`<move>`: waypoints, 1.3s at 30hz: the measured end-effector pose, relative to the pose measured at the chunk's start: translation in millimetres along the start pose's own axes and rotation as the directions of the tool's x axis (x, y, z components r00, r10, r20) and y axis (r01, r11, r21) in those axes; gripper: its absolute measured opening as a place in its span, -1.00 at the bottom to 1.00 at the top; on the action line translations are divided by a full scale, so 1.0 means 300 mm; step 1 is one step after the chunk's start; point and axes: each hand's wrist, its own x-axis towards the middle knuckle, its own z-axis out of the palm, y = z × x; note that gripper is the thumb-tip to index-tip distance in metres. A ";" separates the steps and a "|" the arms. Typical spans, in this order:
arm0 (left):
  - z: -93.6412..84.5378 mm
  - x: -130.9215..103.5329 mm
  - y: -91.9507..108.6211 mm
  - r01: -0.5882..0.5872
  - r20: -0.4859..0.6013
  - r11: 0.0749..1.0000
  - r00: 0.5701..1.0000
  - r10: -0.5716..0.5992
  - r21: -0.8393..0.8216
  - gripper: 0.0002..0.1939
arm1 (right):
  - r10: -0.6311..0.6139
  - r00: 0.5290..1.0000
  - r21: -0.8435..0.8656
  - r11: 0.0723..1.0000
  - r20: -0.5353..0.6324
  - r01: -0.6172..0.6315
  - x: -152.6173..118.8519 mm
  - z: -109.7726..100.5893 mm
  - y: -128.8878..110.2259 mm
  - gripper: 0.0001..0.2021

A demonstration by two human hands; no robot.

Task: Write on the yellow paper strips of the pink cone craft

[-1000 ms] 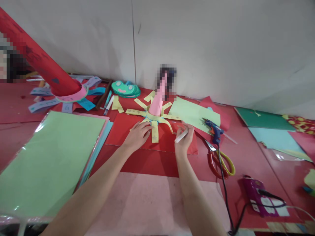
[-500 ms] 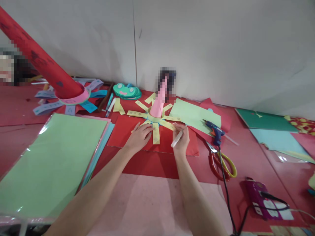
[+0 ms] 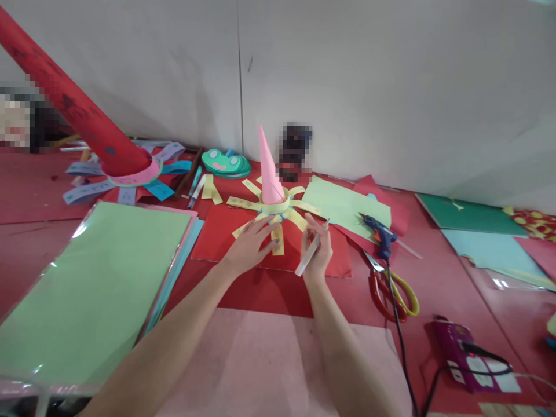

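Observation:
A pink paper cone (image 3: pixel 269 174) stands in a yellow paper ring (image 3: pixel 274 206), its tip leaning left. Yellow paper strips (image 3: pixel 278 237) fan out from the ring like rays, some with small star drawings. My left hand (image 3: pixel 247 246) has its fingers spread, resting at the front strips. In my right hand (image 3: pixel 319 255) is a slim white pen (image 3: pixel 307 258), held between the fingers just right of the strips. A red paper sheet (image 3: pixel 217 231) lies beneath the craft.
Left: a taller red paper tube (image 3: pixel 87 110) and a green sheet stack (image 3: pixel 99 289). Behind: green frog cutouts (image 3: pixel 226 164). Right: a blue glue gun (image 3: pixel 381 234) with a trailing cord, scissors (image 3: pixel 380 295) and a purple box (image 3: pixel 464 353). A wall (image 3: pixel 391 87) bounds the back.
The pink cone has swung from leaning right to leaning left. My left hand's fingers have spread toward the right, and the pen in my right hand has turned and shifted slightly.

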 end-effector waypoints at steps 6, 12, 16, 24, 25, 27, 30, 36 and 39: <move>-0.005 -0.006 0.015 -0.092 0.109 0.995 0.990 0.088 0.025 -0.65 | -0.054 0.997 -0.092 0.995 -0.060 0.048 0.013 0.000 0.002 -0.87; 0.004 -0.008 0.011 -0.100 0.134 0.994 0.986 0.095 0.032 -0.64 | -0.097 0.993 -0.129 0.988 -0.065 0.088 0.025 -0.013 0.016 -0.90; 0.010 -0.008 0.004 -0.100 0.125 0.995 0.987 0.098 0.007 -0.62 | -0.098 0.995 -0.117 0.988 0.034 0.101 0.019 -0.016 0.019 -0.88; 0.021 0.002 -0.003 -0.104 0.150 0.992 0.984 0.093 0.070 -0.58 | -0.147 0.972 -0.153 0.973 0.181 0.175 0.006 0.000 -0.006 -0.95; 0.021 0.003 -0.003 -0.101 0.158 0.991 0.984 0.086 0.084 -0.57 | -0.153 0.971 -0.150 0.972 0.182 0.182 0.007 -0.001 -0.006 -0.95; 0.019 0.004 0.000 -0.089 0.167 0.990 0.983 0.070 0.108 -0.57 | -0.174 0.966 -0.141 0.969 0.191 0.202 0.008 -0.004 -0.004 -0.97; 0.014 0.005 0.003 -0.060 0.161 0.990 0.986 0.039 0.131 -0.56 | -0.203 0.955 -0.132 0.963 0.214 0.234 0.008 -0.007 0.002 -0.95; 0.015 0.006 -0.003 0.014 0.161 0.989 0.986 -0.038 0.149 -0.54 | -0.194 0.950 -0.156 0.959 0.246 0.237 0.001 0.000 -0.001 -0.97; 0.019 0.007 -0.007 0.036 0.143 0.992 0.988 -0.053 0.120 -0.48 | -0.182 0.943 -0.168 0.957 0.280 0.235 -0.004 0.000 -0.007 -0.96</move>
